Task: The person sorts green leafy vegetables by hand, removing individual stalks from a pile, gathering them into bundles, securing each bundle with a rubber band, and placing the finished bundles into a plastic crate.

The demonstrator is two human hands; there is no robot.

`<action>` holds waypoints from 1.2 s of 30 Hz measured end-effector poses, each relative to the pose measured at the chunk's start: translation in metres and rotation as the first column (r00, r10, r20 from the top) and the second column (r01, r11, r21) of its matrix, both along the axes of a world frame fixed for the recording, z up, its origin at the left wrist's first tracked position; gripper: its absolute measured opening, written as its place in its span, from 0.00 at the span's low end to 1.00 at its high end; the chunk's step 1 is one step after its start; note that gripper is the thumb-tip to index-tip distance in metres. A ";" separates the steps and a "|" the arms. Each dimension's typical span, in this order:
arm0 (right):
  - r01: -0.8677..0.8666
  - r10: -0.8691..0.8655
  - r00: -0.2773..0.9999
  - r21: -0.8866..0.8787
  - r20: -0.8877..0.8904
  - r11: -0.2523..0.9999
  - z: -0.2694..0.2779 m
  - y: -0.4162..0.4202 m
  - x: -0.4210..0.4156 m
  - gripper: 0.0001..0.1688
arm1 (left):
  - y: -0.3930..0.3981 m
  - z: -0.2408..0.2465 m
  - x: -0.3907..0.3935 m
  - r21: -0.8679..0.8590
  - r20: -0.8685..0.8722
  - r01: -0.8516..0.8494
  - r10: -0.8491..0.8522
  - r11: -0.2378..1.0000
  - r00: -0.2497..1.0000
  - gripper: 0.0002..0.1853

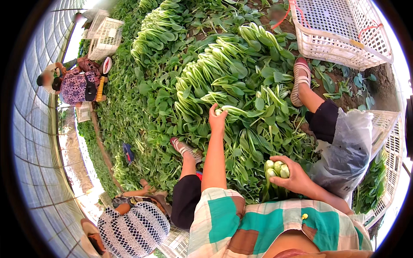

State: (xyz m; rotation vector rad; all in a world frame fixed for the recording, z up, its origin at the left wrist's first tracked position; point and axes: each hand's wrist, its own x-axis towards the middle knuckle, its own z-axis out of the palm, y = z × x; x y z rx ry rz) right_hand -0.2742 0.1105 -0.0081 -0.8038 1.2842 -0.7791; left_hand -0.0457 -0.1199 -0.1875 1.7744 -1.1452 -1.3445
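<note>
My left hand [218,118] reaches forward, its thumb and fingers closed around the pale base of a leafy green [237,110], probably bok choy, whose leaves point right. Just beyond it lies a long row of the same greens [206,69], pale stems to the left. Nearer my body, my right hand [292,172] holds a bunch of bok choy [277,169] with the cut white-green bases up; the leaves hang below, partly hidden.
White plastic crates stand at the upper right [338,48] and right edge [392,167]. A grey plastic sheet [345,151] covers my right leg. More greens [158,29] lie at the upper left. One person [135,225] is close at the lower left; others [74,85] are farther off.
</note>
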 end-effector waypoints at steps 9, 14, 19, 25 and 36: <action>0.018 -0.010 0.999 -0.204 0.039 0.979 0.008 0.006 0.005 0.37 | 0.097 0.141 0.015 -0.124 -0.065 0.321 -0.331 0.939 0.942 0.21; -0.115 0.078 0.990 -0.356 -0.116 0.927 0.063 0.005 0.008 0.37 | 0.137 0.232 0.011 -0.354 -0.064 0.440 -0.491 0.825 0.869 0.16; -0.187 0.071 0.968 -0.500 -0.242 0.846 0.103 0.023 0.013 0.40 | 0.153 0.265 0.014 -0.495 -0.121 0.227 -0.326 0.839 0.938 0.15; -0.257 0.166 0.964 -0.577 -0.207 0.775 0.108 0.041 0.047 0.54 | 0.188 0.283 -0.007 -0.458 -0.456 0.023 -0.257 0.889 0.852 0.19; -0.211 0.025 0.961 -0.673 -0.275 0.709 0.106 0.046 0.068 0.37 | 0.218 0.274 0.000 -0.553 -0.385 0.019 -0.276 0.833 0.881 0.15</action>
